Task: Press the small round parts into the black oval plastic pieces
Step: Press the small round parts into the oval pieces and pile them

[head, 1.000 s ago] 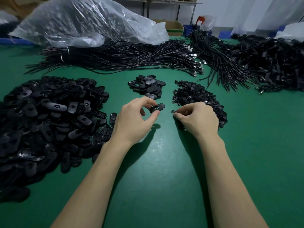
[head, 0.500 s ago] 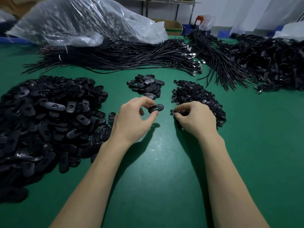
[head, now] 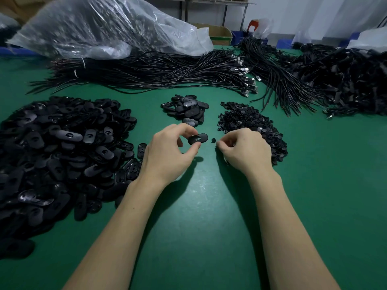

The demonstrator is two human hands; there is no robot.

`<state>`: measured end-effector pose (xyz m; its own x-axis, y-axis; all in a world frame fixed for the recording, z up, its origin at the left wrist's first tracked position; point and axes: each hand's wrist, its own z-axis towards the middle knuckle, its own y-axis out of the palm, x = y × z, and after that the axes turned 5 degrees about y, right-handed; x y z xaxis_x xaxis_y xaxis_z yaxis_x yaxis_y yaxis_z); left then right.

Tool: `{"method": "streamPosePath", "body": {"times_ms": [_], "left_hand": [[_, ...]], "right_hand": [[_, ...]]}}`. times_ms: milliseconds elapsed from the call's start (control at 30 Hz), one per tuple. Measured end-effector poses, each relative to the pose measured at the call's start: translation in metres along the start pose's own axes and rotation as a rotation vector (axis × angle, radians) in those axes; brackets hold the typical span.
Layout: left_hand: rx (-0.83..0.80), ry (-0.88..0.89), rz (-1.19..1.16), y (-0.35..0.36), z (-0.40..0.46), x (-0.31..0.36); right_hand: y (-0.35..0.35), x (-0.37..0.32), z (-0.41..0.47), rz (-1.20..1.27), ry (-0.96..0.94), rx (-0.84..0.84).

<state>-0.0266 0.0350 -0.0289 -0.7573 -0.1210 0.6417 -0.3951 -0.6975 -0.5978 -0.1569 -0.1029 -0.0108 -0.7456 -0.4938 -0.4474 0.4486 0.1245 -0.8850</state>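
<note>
While the left hand (head: 169, 151) pinches a black oval piece (head: 198, 138) between thumb and forefinger, the right hand (head: 244, 150), just beside that piece, pinches a small round part (head: 213, 140) in its curled fingers (head: 219, 144).

Bundles of thin black cables (head: 159, 74) lie across the far green tabletop (head: 209, 206), behind them a crinkled clear plastic bag (head: 109, 26) and a brown cardboard box (head: 219, 34).

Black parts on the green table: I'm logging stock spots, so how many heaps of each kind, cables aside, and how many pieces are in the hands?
Oval-piece heaps: 2, large heap and small heap
Round-part heaps: 1, round-part heap
Pieces in hands: 2, oval piece in left hand, round part in right hand
Total: 5
</note>
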Motion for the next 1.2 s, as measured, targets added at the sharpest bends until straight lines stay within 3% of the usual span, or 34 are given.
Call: {"method": "streamPosePath", "body": {"times_ms": [100, 233, 333, 667, 1200], "left_hand": [[0.005, -0.008, 0.002, -0.001, 0.0, -0.001], [0.001, -0.019, 0.023, -0.001, 0.0, -0.001], [0.004, -0.026, 0.04, 0.0, 0.0, -0.001], [0.021, -0.017, 0.064, 0.002, 0.0, -0.001], [0.016, 0.098, 0.204, -0.001, -0.003, 0.009]], "right_hand": [[0.0, -0.003, -0.001, 0.081, 0.04, 0.01], [-0.009, -0.006, 0.002, 0.463, 0.115, -0.071], [-0.016, -0.008, 0.0, 0.598, 0.098, -0.161], [-0.025, -0.013, -0.004, 0.61, 0.017, -0.279], [-0.02, -0.023, -0.005, 0.526, 0.054, -0.254]]}}
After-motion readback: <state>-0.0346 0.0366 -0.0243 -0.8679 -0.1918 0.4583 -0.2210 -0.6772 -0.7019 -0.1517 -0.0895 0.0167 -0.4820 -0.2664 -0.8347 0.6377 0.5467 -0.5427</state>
